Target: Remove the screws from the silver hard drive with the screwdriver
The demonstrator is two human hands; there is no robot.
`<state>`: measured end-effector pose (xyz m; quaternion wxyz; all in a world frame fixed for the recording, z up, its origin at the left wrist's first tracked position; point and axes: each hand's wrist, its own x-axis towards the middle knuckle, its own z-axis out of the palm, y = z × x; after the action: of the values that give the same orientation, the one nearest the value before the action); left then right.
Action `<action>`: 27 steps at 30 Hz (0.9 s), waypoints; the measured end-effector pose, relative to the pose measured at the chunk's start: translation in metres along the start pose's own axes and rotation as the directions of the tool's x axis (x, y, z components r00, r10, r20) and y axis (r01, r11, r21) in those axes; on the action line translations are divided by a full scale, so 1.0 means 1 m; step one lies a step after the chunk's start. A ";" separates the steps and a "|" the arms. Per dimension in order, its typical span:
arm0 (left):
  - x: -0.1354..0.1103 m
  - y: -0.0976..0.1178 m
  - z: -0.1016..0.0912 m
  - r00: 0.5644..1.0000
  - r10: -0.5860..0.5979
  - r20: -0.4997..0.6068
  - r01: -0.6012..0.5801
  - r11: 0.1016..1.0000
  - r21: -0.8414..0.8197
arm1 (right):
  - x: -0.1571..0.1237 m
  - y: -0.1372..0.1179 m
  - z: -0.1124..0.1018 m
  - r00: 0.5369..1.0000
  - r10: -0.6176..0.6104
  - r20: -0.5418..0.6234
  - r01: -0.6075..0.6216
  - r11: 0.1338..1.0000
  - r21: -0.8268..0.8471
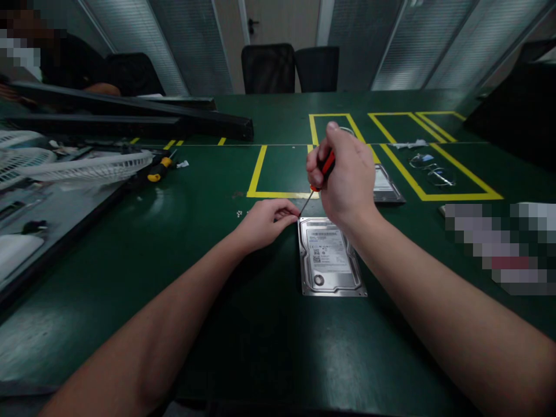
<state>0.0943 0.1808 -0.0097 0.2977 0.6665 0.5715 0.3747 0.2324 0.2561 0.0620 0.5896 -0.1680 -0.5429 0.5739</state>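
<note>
A silver hard drive [330, 258] lies label up on the green table in front of me. My right hand [345, 176] is closed round a red-handled screwdriver [320, 174], whose thin shaft slants down to the drive's far left corner. My left hand [267, 221] rests on the table just left of that corner, its fingers pinched together at the screwdriver tip. What the fingers pinch is too small to make out. A few tiny screws [240, 214] lie on the table left of my left hand.
A second drive [386, 184] lies behind my right hand inside yellow floor-tape boxes [260, 168]. White fan grilles [82, 167] and a yellow-handled tool [160, 169] sit at the left. Shiny discs [432, 168] lie at the right. Another person sits at the far left.
</note>
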 end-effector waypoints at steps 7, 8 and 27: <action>0.000 0.000 0.000 1.000 -0.010 0.001 0.010 1.000 -0.008 | 0.000 0.001 0.000 1.000 0.002 -0.011 -0.002 1.000 -0.007; 0.000 0.000 0.000 1.000 -0.008 0.000 0.008 1.000 -0.006 | 0.000 0.001 -0.001 1.000 0.005 -0.006 -0.005 1.000 -0.006; 0.001 -0.001 0.000 1.000 0.004 0.010 -0.004 1.000 -0.013 | -0.002 0.001 0.000 1.000 0.012 0.022 -0.011 0.999 -0.031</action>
<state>0.0942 0.1815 -0.0104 0.3039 0.6676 0.5664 0.3757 0.2322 0.2541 0.0604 0.5776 -0.1738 -0.5572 0.5706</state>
